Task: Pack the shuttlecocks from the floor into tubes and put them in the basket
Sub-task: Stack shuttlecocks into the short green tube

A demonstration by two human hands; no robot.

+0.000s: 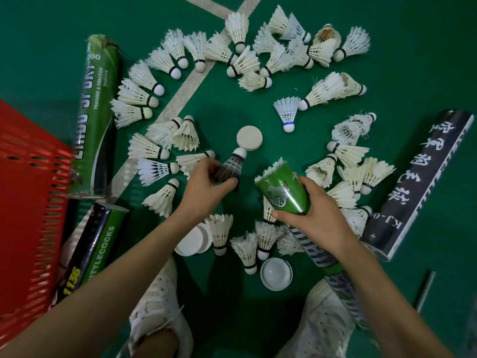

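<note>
My left hand (pixel 206 186) grips a dark-feathered shuttlecock (pixel 233 165) by its skirt, cork pointing away from me, just above the green floor. My right hand (pixel 313 210) is wrapped around a green tube (pixel 284 188) held upright and tilted, with white feathers showing at its open top. The dark shuttlecock is a short way left of the tube's mouth. Several white shuttlecocks (pixel 242 63) lie scattered in a ring around my hands. The red slatted basket (pixel 28 202) stands at the left edge.
A long green tube (pixel 96 112) and a dark green tube (pixel 95 244) lie beside the basket. A black tube with white characters (pixel 423 182) lies at right. Round white caps (pixel 249 138), (pixel 192 240), (pixel 276 273) sit on the floor. My white shoes (pixel 160 306) are below.
</note>
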